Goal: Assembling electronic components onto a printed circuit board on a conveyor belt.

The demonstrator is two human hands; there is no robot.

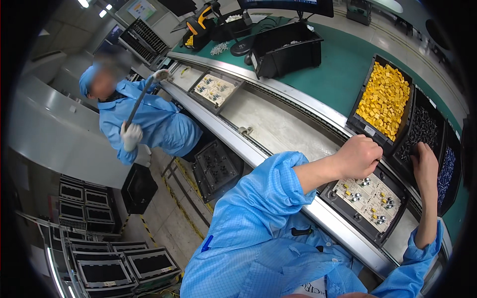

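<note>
Cream rectangular circuit board (367, 203) sits in a black tray (349, 213), just bodyward of the left hand (358, 156), long axis slanting down-right. Left's nearer, fingers curled. Right hand's (426, 166) bent fingers are at the small black parts (424, 124); can't tell if either's gripping anything.

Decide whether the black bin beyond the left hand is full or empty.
Not empty: yellow parts spread across the black bin; whether brim-full, I cannot tell.
</note>
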